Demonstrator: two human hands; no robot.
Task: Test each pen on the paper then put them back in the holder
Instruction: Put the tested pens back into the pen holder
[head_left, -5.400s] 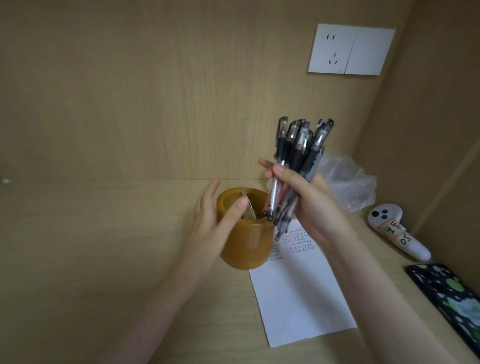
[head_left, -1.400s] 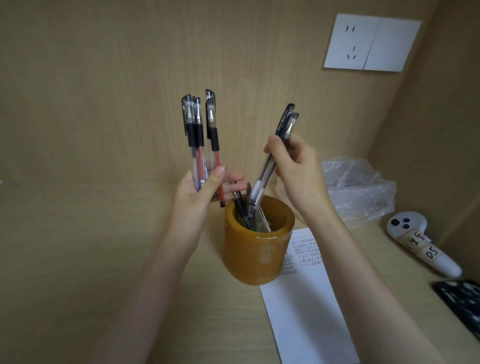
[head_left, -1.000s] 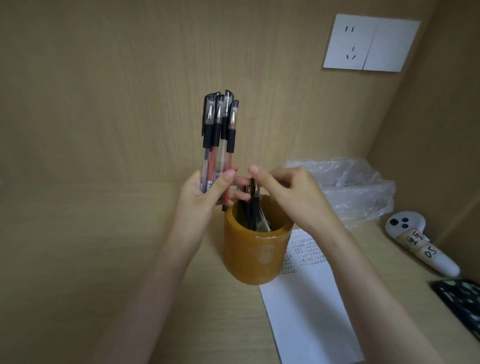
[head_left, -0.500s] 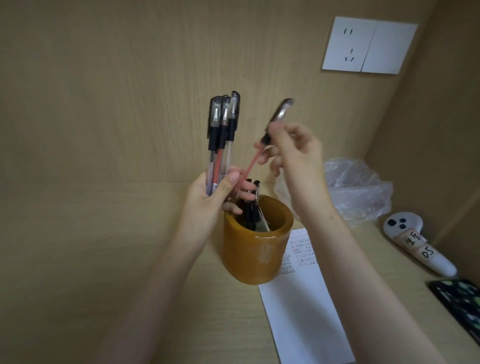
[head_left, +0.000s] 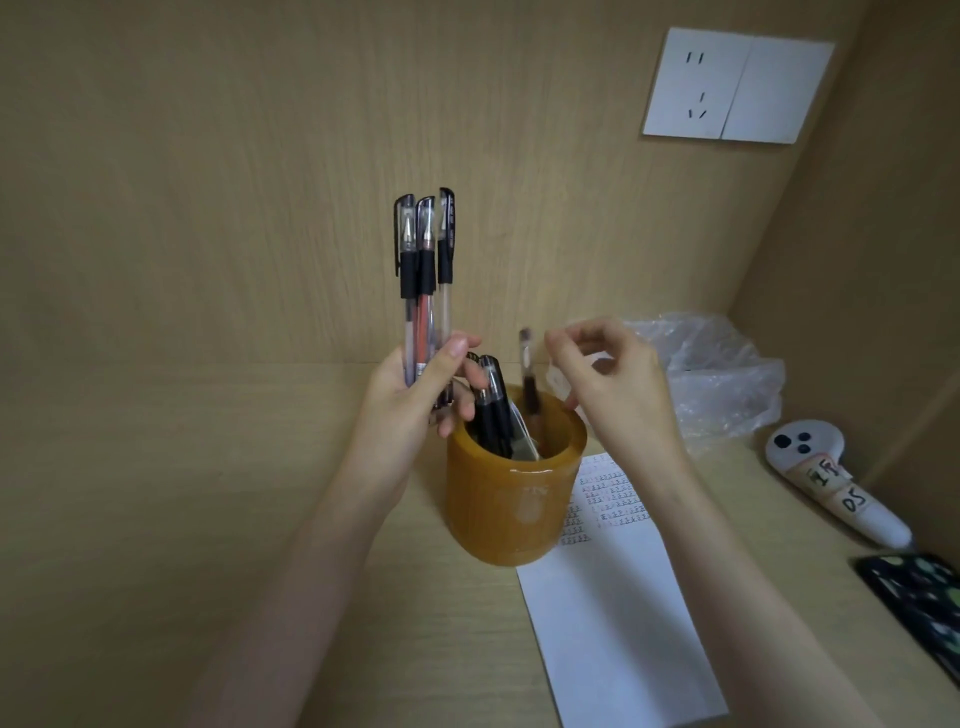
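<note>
holder on desk, pens in it; paper right-front; bag behind-right.

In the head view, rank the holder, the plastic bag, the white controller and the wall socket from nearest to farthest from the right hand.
1. The holder, just below and left of the right hand.
2. The plastic bag, right behind the hand.
3. The white controller, farther right on the desk.
4. The wall socket, high on the back wall.
</note>
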